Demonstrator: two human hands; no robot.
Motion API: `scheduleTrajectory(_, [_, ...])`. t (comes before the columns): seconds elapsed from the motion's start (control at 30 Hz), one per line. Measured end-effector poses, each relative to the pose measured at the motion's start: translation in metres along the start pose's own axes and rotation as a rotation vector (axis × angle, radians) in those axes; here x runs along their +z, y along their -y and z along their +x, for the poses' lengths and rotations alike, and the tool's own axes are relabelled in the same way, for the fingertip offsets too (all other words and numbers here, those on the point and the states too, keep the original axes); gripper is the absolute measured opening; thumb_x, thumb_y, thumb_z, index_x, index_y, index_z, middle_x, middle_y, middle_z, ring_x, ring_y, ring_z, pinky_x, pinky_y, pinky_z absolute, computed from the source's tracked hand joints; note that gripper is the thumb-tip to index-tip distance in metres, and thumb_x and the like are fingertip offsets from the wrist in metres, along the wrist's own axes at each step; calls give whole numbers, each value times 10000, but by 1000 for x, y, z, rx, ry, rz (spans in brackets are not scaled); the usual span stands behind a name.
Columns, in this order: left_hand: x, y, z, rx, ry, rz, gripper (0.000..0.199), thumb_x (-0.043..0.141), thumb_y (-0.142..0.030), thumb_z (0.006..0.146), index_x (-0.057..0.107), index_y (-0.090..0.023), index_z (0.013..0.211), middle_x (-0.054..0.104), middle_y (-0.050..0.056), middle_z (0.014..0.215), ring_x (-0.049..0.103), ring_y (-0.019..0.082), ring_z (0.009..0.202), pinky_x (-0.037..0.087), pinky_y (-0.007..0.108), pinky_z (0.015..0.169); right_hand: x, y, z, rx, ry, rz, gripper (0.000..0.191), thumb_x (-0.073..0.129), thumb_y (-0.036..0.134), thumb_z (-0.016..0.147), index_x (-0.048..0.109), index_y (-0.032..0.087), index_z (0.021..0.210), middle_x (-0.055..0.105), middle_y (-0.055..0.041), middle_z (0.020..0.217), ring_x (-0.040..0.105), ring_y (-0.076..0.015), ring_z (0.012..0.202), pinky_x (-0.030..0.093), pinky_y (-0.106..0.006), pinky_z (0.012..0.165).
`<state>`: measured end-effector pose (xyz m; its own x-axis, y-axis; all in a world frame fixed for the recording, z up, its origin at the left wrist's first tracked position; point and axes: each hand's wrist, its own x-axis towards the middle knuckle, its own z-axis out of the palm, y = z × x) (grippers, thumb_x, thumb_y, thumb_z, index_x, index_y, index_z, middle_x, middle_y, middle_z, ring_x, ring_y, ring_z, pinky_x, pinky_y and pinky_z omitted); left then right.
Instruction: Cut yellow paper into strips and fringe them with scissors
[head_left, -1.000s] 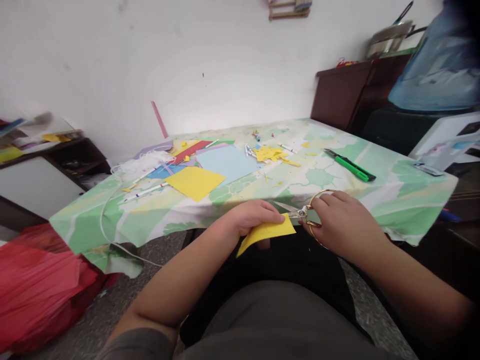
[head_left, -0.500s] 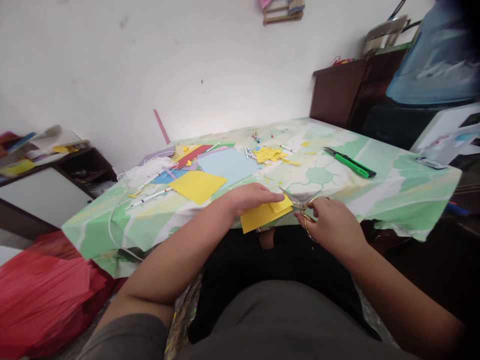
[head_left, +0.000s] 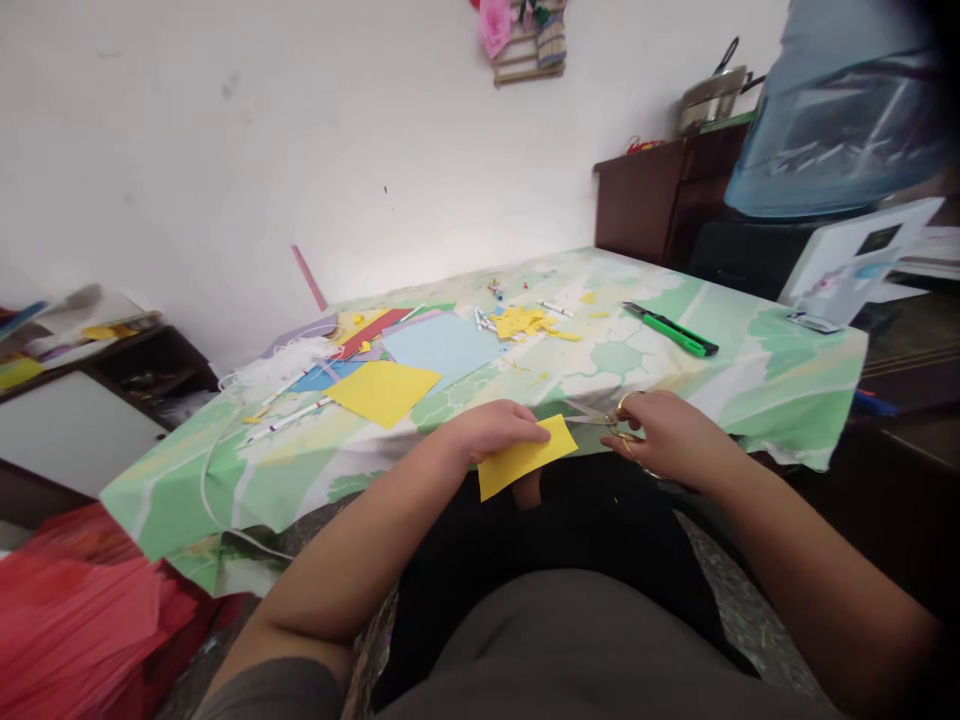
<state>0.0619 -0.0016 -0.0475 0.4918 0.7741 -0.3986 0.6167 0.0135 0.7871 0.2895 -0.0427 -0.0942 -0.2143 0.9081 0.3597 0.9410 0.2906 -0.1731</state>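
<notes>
My left hand [head_left: 504, 428] pinches a small sheet of yellow paper [head_left: 525, 462] over my lap, just off the table's near edge. My thumb lies on top of the sheet; the fingers beneath it are hidden. In my right hand [head_left: 664, 430] is a pair of scissors [head_left: 606, 420] with gold-coloured handles, fingers through the loops. The blades are spread and point left, close to the paper's right end. Whether they touch the paper I cannot tell. A larger yellow sheet [head_left: 386, 390] lies on the table beyond my left forearm.
A patterned cloth covers the table [head_left: 787, 385]. On it lie a green utility knife [head_left: 671, 328], yellow paper scraps [head_left: 521, 322], a light blue sheet [head_left: 442, 345], markers [head_left: 289, 420] and white string [head_left: 292, 355]. A red plastic bag [head_left: 90, 610] is at lower left.
The scissors have drawn back from the paper and their blades are spread wider. The folded-over strip on the paper no longer shows. The view has shifted slightly.
</notes>
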Motion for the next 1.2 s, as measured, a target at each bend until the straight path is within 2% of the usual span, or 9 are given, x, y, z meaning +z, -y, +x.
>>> scheduleTrajectory(0.13, [4,-1,-6,34,8,101,216,592,-384,594,597,-183,672,580,-12,612,503,112,525,375,214,472,1,-6,-3,220,56,556,297,515,495,688,493,199,664,511,14,589,476,-147,563,368,-285,537])
scheduleTrajectory(0.33, [12,-10,-16,88,81,243,234,539,-402,642,609,-187,702,595,-2,618,506,111,512,355,207,458,21,28,-1,245,175,1311,266,660,331,610,470,199,743,558,21,725,497,-116,620,388,-272,600])
scheduleTrajectory(0.47, [11,-8,-20,140,36,337,254,521,-417,659,617,-185,699,588,1,615,499,105,504,319,197,431,26,38,1,246,166,1503,239,664,289,622,469,201,729,504,54,621,454,-88,537,344,-245,524])
scheduleTrajectory(0.73, [12,-5,-23,196,-45,370,263,498,-435,692,607,-196,707,603,3,651,530,128,562,356,219,492,26,48,-3,341,177,1486,226,681,254,605,520,190,750,481,59,601,441,-81,547,321,-226,504])
scheduleTrajectory(0.8, [16,-2,-28,277,-240,382,252,473,-417,722,605,-203,726,622,8,716,548,146,642,386,239,559,28,51,0,406,44,1578,232,698,221,577,528,184,729,483,59,597,438,-73,533,325,-218,496])
scheduleTrajectory(0.97, [37,18,-52,620,-1112,238,182,446,-295,773,586,-180,765,614,41,794,527,163,801,385,291,758,33,50,12,468,-281,1722,265,701,236,556,503,203,728,486,58,668,473,-73,576,381,-222,544])
scheduleTrajectory(1.0, [45,23,-53,669,-1127,187,156,470,-281,761,583,-178,734,607,38,759,523,158,773,387,293,748,33,51,13,464,-312,1738,269,697,247,558,493,208,730,484,57,679,483,-79,592,393,-230,560])
scheduleTrajectory(1.07, [61,30,-50,663,-932,27,137,512,-278,736,584,-176,680,593,30,700,518,147,701,397,290,698,34,56,15,444,-353,1765,274,690,262,560,478,214,727,486,54,697,501,-91,623,412,-248,594])
scheduleTrajectory(1.2, [86,33,-24,330,-398,-704,240,561,-359,709,601,-163,842,604,60,800,528,143,694,409,267,600,36,71,13,391,-359,1767,265,682,275,578,479,216,738,495,45,710,509,-102,642,420,-265,616])
